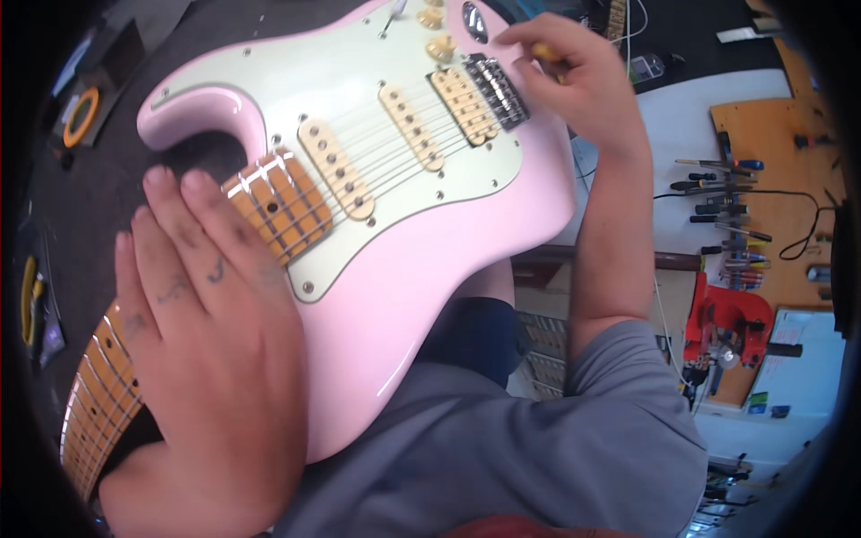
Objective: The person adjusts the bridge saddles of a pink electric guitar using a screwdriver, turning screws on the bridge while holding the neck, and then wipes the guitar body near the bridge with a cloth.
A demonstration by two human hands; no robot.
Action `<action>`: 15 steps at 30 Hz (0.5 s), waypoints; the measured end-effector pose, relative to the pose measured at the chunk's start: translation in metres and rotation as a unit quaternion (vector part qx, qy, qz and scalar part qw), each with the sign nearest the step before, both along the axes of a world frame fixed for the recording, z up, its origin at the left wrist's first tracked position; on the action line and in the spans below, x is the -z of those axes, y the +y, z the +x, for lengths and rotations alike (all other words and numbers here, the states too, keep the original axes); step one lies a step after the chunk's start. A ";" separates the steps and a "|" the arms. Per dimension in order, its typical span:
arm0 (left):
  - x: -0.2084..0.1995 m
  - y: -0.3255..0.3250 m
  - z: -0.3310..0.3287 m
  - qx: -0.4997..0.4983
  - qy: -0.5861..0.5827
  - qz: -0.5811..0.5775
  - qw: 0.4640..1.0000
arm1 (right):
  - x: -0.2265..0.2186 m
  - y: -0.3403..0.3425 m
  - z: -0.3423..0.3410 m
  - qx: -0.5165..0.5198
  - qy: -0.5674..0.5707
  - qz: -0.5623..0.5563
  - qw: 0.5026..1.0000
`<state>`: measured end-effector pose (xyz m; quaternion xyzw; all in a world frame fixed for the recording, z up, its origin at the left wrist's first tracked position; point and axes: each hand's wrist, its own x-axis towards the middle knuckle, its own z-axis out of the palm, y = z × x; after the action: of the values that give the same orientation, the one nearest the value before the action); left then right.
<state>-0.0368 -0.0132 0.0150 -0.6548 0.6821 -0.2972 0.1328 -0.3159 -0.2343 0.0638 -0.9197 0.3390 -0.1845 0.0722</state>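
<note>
In the head view, the glossy pink electric guitar with a pale mint pickguard (430, 242) lies face up before me, slanting across the dark worktop (99, 188), its lower edge beside my grey T-shirt (466, 448). My left hand (215, 323) is spread flat, fingers straight, over the strings and the light-brown wooden fretboard (94, 394), clasping nothing; its fingertips point up toward the curved pink horn. My right hand (578, 85) is beside the dark metal bridge (498, 92), fingers curled around a small yellow piece (545, 52), most of it hidden, so I cannot tell what it is. Near those fingers are a shiny oval metal jack plate (475, 22) and a ridged cream knob (440, 47). Three cream pickups (335, 169) sit under the strings, between the fretboard's end and the bridge.

To my left, a yellow-orange ring (72, 134) and yellow-handled pliers (30, 300) lie well apart from my hand. Over to my right, a row of screwdrivers (749, 165) runs along an orange-brown wooden board (780, 125), with a bright red tool (731, 323) near them.
</note>
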 end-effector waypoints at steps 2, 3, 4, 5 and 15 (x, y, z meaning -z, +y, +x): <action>-0.001 0.001 -0.004 -0.003 0.013 -0.003 1.000 | 0.008 -0.008 -0.002 -0.020 0.002 0.024 1.000; -0.003 0.003 -0.003 -0.010 0.021 0.016 1.000 | 0.009 -0.008 -0.003 -0.022 -0.005 0.018 1.000; -0.006 0.004 -0.004 -0.015 0.028 0.034 0.999 | 0.008 -0.006 -0.005 -0.035 -0.012 0.031 0.999; -0.008 0.006 -0.004 -0.017 0.024 0.031 0.999 | 0.010 -0.005 -0.005 -0.050 -0.018 0.048 0.997; -0.005 0.003 -0.004 -0.032 0.053 0.043 0.997 | 0.019 -0.016 -0.011 -0.090 -0.075 0.031 0.993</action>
<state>-0.0404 -0.0106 0.0195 -0.6844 0.6793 -0.2284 0.1339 -0.3266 -0.2498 0.0446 -0.9274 0.2537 -0.2353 0.1423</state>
